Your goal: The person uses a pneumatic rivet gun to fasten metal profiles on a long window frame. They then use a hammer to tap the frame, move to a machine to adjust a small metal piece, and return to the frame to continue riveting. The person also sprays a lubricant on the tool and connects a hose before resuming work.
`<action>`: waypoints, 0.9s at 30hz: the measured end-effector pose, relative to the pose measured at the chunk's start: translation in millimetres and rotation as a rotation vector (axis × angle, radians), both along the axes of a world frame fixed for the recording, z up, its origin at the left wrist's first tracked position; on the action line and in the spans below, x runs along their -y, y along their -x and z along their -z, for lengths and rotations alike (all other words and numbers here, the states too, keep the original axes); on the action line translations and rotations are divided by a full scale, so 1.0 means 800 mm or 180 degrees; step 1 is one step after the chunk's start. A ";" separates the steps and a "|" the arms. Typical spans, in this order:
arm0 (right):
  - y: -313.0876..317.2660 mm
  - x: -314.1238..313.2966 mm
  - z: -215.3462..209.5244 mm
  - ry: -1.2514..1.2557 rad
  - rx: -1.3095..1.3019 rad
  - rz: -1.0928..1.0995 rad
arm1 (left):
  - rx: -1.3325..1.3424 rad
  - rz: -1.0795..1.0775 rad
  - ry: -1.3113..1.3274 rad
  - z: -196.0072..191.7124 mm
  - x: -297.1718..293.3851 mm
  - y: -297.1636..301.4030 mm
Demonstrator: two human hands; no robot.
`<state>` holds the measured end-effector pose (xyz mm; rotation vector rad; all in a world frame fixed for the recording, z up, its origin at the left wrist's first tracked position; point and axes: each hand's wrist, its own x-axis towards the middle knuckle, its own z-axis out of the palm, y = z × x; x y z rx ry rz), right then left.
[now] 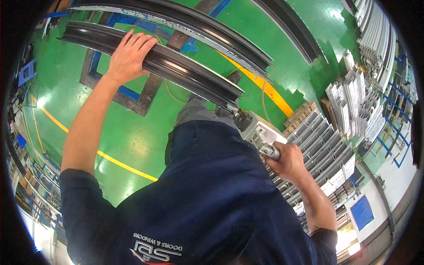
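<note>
My left hand (129, 56) lies palm down on a long dark metal profile (185, 73), fingers wrapped over its far edge. The profile runs from the upper left to the middle, where its end meets a grey power tool (258, 132). My right hand (289, 161) is closed around that tool's handle, just past the profile's end. A second dark profile (207, 28) lies parallel beyond the first. My dark blue shirt fills the lower middle of the view and hides what is under the tool.
The floor (132, 137) is green with yellow lines. A dark steel frame with blue parts (132, 95) sits under the profiles. Stacks of grey profiles (322, 141) stand at the right, with more silver profiles on racks (366, 88) behind. Shelves line the left edge.
</note>
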<state>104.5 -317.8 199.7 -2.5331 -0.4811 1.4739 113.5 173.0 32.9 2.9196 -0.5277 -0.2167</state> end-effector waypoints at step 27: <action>-0.014 -0.020 -0.005 0.0023 0.0098 -0.0283 | -0.0162 -0.0001 -0.0034 -0.004 0.003 -0.002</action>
